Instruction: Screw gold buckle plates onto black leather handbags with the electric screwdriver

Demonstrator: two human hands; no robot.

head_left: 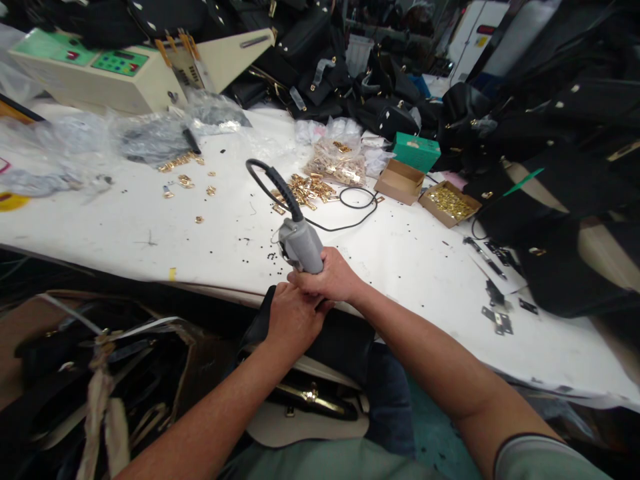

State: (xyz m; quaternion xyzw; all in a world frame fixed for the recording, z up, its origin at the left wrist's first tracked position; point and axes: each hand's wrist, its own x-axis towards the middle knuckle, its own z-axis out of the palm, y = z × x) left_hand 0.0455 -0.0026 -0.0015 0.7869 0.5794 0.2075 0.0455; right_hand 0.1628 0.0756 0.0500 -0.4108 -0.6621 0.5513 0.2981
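My right hand (339,276) is wrapped round a grey corded electric screwdriver (306,245), which stands nearly upright with its cable at the top. Its lower end is hidden by my hands. Just beneath, my left hand (296,315) is closed on the upper edge of a black handbag (345,343) in my lap, with its fingertips partly covered. The bag leans against the table's front edge. Its pale flap and a gold zip (313,395) show below my wrists. Small black bits are scattered on the tabletop beside the screwdriver.
Gold metal fittings (313,190) lie heaped behind the screwdriver, near the looping cable (345,229). Cardboard boxes (400,181), one with small gold parts, stand at the right. Black bags crowd the back; a cream machine (100,80) is at left. An open carton (195,360) stands below.
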